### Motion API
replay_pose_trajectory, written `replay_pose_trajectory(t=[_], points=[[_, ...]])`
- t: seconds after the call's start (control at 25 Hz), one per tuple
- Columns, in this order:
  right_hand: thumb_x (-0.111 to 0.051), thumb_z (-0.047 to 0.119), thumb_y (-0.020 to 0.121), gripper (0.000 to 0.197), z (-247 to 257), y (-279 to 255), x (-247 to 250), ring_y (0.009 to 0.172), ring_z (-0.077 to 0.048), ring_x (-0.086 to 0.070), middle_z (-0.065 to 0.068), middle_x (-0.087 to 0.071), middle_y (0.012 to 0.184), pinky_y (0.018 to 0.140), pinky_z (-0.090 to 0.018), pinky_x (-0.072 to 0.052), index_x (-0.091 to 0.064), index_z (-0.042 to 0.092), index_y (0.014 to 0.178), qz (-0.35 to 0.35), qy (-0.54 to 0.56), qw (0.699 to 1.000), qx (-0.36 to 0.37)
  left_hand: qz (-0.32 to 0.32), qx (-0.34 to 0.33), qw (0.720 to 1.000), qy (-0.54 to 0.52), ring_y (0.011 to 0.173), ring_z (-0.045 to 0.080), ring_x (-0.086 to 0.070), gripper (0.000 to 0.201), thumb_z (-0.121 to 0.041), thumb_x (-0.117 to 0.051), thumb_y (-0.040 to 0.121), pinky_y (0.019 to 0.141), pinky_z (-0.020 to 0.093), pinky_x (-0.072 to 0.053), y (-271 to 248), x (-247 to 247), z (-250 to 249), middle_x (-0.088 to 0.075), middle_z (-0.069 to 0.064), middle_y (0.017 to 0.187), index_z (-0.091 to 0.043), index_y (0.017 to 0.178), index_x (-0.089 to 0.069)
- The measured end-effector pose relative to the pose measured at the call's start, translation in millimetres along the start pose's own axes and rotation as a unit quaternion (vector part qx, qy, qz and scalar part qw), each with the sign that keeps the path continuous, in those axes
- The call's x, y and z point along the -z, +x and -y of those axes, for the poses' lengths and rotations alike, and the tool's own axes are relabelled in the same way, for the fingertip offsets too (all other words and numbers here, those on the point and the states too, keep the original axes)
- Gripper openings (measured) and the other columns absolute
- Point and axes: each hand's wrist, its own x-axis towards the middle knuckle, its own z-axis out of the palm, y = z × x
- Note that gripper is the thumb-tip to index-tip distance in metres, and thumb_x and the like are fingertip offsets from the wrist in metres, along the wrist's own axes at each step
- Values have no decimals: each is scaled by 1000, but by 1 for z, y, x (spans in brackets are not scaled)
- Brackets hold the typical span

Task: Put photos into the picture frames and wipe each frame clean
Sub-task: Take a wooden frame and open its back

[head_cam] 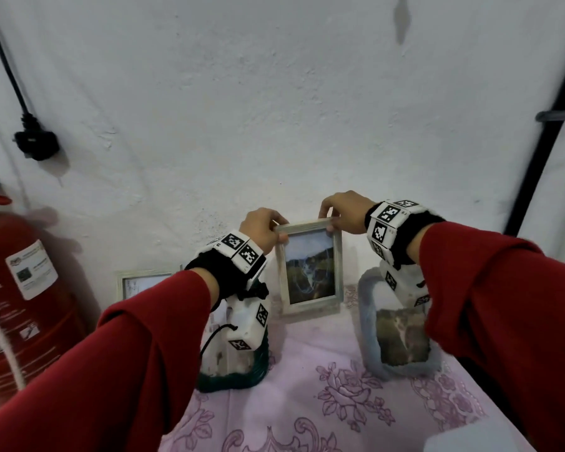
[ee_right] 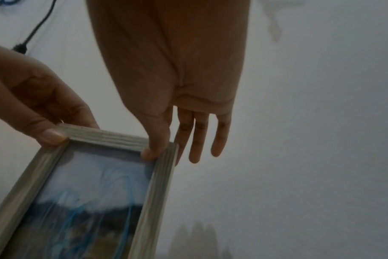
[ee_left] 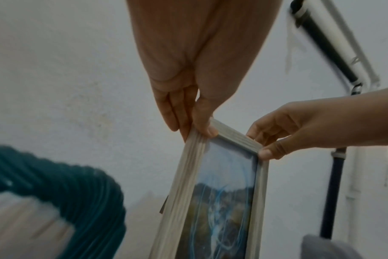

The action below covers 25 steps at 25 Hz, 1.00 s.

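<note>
A: Where is the pale wooden picture frame (head_cam: pixel 310 268)?

B: It stands upright on the pink flowered tablecloth (head_cam: pixel 307 402), near the white wall (head_cam: pixel 242 109), with a landscape photo (head_cam: pixel 310 267) inside it.

A: And the hands?

B: The left hand (head_cam: pixel 264 230) pinches the top left corner, thumb in front. The right hand (head_cam: pixel 344 212) pinches the top right corner.

A: Other frames?

B: A grey fuzzy frame (head_cam: pixel 369 324) is on the right and a dark green frame (head_cam: pixel 242 376) on the left.

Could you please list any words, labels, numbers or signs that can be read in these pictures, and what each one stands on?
No text is readable.
White label on the red cylinder: print too small and blurred.
Lower white markings on the cylinder: blurred.
Black-and-white square code markers on the wrist bands: patterns, not words.
</note>
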Motion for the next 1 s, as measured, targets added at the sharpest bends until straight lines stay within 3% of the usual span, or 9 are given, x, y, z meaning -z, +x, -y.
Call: replay_pose_trajectory(t=[0.16,0.32,0.44,0.6,0.8,0.88,1.0], points=[[-60,15,89,31,8,-36,39,108,-27,-55,-14,-59,119,86,-28,-39,-57,9,119,-96,95,991,26,-79,-18,996,-46,100,29,-62,28,-4,-66,80,87,31,-48,-23,37,-28,-67,17,104,-5,108,-67],[-59,23,91,38,16,-80,55,81,-24,-57,-15,-60,94,72,-33,-47,-48,13,125,-168,263,950,23,-109,-54,990,-74,96,28,-62,27,-5,-64,82,85,31,-48,-53,76,-50,-67,19,103,-4,109,-67],[-60,19,90,35,24,-115,52,77,-24,-59,-14,-61,85,72,-40,-52,-46,11,121,-173,405,898,19,-93,-71,988,-103,88,20,-56,25,-5,-61,85,82,29,-46,-77,96,-61,-64,15,97,-4,110,-66],[-57,19,91,29,39,-162,32,69,-18,-56,-8,-58,79,64,-29,-51,-47,9,116,-113,484,867,28,-61,-60,978,-189,87,22,-53,24,-3,-56,89,88,39,-49,-117,109,-67,-56,14,92,-1,112,-63],[-54,30,93,7,64,-207,-6,70,-21,-48,-12,-53,79,66,-31,-39,-55,24,96,-112,594,796,33,-22,-39,961,-273,80,16,-58,25,-4,-50,94,68,18,-54,-169,106,-62,-59,15,96,3,116,-58],[-56,37,88,9,76,-223,-23,70,-21,-56,-7,-62,76,68,-32,-43,-57,29,92,-112,636,763,32,-22,-21,952,-305,78,13,-59,25,-4,-48,94,63,13,-55,-188,99,-55,-61,15,99,1,117,-58],[-57,44,83,22,91,-243,-50,87,-24,-69,-3,-73,87,84,-39,-55,-58,29,98,-114,646,755,22,-37,-5,945,-326,76,12,-60,24,-4,-48,94,59,11,-52,-214,85,-38,-63,13,95,-1,115,-60]])
